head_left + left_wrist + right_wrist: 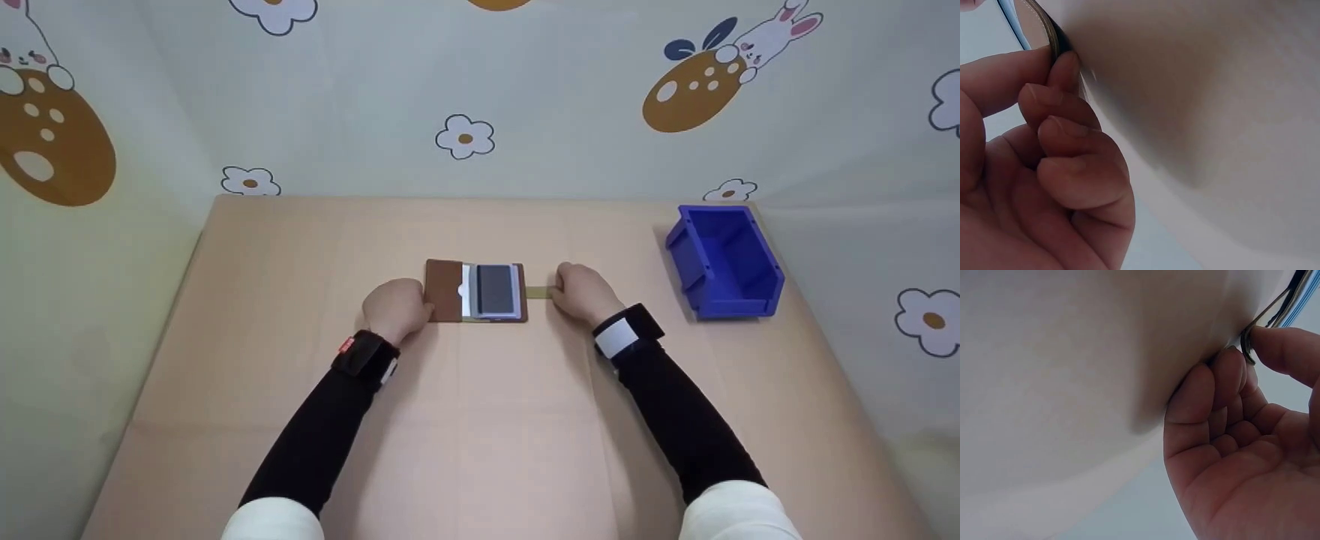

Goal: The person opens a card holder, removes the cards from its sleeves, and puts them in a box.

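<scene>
A small brown card wallet (445,291) lies spread on the table, with a stack of cards in clear sleeves (496,289) on its right part. At the wallet's left edge, my left hand (395,307) pinches the brown cover between thumb and index finger; the left wrist view shows the stitched cover edge (1044,25) in that pinch. A narrow olive strap (538,292) runs out from the wallet's right side. Its end is pinched by my right hand (586,292), and in the right wrist view the strap tip (1248,349) curls between thumb and fingers.
A blue plastic bin (724,259) stands at the table's back right, beyond my right hand. Light brown covering (525,420) spreads over the table, with faint creases. Behind it hangs a pale curtain (375,97) printed with flowers and rabbits.
</scene>
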Motion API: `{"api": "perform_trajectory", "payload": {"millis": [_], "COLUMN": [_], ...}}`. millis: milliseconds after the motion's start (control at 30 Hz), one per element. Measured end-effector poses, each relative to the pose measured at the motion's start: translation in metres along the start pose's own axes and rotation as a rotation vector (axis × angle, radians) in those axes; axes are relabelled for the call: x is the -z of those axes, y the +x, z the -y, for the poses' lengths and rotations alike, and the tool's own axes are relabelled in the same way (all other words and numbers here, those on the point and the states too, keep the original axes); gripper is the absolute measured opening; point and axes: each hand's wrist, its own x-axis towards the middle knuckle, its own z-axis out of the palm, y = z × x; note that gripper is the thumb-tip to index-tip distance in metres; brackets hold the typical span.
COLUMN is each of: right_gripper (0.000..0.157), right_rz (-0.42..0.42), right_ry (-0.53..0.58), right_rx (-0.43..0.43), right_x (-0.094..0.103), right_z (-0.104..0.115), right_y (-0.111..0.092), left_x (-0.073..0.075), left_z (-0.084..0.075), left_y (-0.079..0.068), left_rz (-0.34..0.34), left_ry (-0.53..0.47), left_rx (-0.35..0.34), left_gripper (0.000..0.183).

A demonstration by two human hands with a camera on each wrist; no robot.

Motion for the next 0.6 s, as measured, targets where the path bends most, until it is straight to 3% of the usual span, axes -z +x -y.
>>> {"api": "perform_trajectory", "payload": {"millis": [233,433,600], "right_gripper": [0.018,0.019,0.02], "right_rz": [-0.001,-0.005,-0.005], "right_ry": [0.008,0.012,0.013], "right_rx": [0.003,0.004,0.014], "right_x": [-0.0002,-0.0005,-0.0009], "right_z": [-0.0003,0.0001,-0.0004], "right_y": [-0.0002,-0.0002,-0.0002], "left_x": [-0.001,-0.0043,-0.0048], "left_z": [-0.0008,0.0007,0.0005], "left_y": [-0.0013,-0.0016,-0.0015], "left_rz": [-0.03,-0.101,-0.129], "left_ry": [-0.016,-0.029,-0.026], "left_rx": [-0.01,-0.06,-0.085], "left_gripper": [0.023,0.012,0.013]}}
